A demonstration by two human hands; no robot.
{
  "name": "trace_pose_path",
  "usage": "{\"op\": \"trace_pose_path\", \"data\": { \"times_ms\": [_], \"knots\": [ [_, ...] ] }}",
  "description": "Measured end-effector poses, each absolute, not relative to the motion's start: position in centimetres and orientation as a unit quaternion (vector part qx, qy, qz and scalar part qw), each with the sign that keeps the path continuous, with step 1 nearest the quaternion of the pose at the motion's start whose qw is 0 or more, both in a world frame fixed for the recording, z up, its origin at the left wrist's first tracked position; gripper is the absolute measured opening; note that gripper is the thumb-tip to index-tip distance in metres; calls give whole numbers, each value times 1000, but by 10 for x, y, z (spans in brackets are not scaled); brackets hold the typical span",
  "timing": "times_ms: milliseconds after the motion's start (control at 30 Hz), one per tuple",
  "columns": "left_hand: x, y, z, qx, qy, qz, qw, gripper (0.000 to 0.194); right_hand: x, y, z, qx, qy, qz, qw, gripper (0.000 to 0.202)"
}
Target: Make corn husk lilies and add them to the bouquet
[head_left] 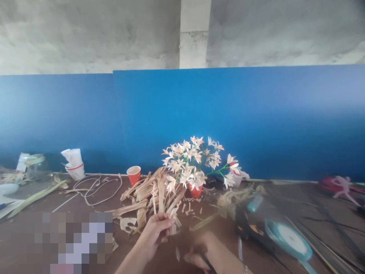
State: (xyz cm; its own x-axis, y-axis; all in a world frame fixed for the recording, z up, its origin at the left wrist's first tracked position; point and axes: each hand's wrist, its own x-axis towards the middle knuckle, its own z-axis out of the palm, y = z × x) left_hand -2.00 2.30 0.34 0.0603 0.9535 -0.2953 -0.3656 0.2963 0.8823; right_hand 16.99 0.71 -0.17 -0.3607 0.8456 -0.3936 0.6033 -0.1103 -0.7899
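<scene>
My left hand (159, 229) is closed, its thumb and fingers pinching pale husk strips (174, 222) that stick out past the fingertips. To its right, low in the view, my right hand (201, 251) is blurred, its fingers curled around a dark tool (207, 262) that I cannot make out clearly. Dry corn husks (161, 190) lie in a heap just beyond my left hand. Behind them, a bunch of white husk flowers (191, 156) on green stems stands in a red cup (195, 191). Small husk scraps (189, 208) lie on the brown table (125, 253).
Another red cup (134, 175), a white cable (92, 192) and a white cup (75, 171) stand or lie at the left. A glass jar (37, 165) is farther left. On the right are a teal ribbon roll (289, 239), a black object (248, 228) and long thin stems (322, 247).
</scene>
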Motion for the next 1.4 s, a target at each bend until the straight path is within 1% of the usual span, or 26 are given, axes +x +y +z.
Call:
{"op": "trace_pose_path", "data": {
  "times_ms": [100, 233, 333, 400, 500, 567, 733, 867, 933, 1000, 1067, 1133, 1167, 1233, 1300, 1400],
  "knots": [
    [-18, 19, 8, 318, 461, 510, 653, 19, 174, 7, 2, -536, -667, 504, 120, 24],
    [-17, 15, 13, 299, 466, 527, 645, 19, 183, 9, 7, -479, -713, 476, 187, 28],
    [-16, 15, 14, 286, 456, 551, 638, 22, 187, 11, 9, -527, -725, 389, 215, 18],
    [-14, 14, 14, 280, 446, 561, 639, 23, 187, 13, 10, -582, -726, 305, 205, 11],
    [-8, 13, 12, 261, 430, 563, 656, 25, 185, 20, 13, -632, -737, 168, 173, 10],
    [-4, 13, 9, 243, 417, 558, 675, 28, 181, 27, 14, -641, -741, 131, 153, 11],
    [1, 12, 6, 218, 410, 553, 691, 31, 176, 51, 12, -649, -725, 184, 139, 11],
    [1, 9, 15, 178, 403, 577, 687, 35, 184, 59, 12, -622, -727, 257, 138, 32],
    [1, 8, 18, 172, 401, 587, 682, 35, 185, 57, 13, -609, -726, 286, 140, 33],
    [2, 8, 19, 172, 399, 596, 675, 36, 181, 52, 14, -591, -725, 308, 174, 26],
    [3, 8, 18, 173, 402, 601, 669, 37, 170, 45, 13, -558, -703, 376, 228, 20],
    [4, 8, 16, 176, 411, 601, 662, 37, 155, 38, 9, -531, -640, 493, 257, 30],
    [5, 9, 15, 181, 416, 598, 661, 37, 148, 35, 7, -531, -608, 523, 273, 34],
    [7, 8, 13, 195, 419, 587, 665, 36, 136, 31, 3, -528, -565, 546, 322, 35],
    [9, 8, 12, 208, 416, 578, 670, 35, 130, 30, -1, -531, -546, 543, 355, 30],
    [7, 8, 11, 205, 416, 597, 655, 35, 132, 33, -3, -554, -529, 531, 361, 24]
  ]
}}
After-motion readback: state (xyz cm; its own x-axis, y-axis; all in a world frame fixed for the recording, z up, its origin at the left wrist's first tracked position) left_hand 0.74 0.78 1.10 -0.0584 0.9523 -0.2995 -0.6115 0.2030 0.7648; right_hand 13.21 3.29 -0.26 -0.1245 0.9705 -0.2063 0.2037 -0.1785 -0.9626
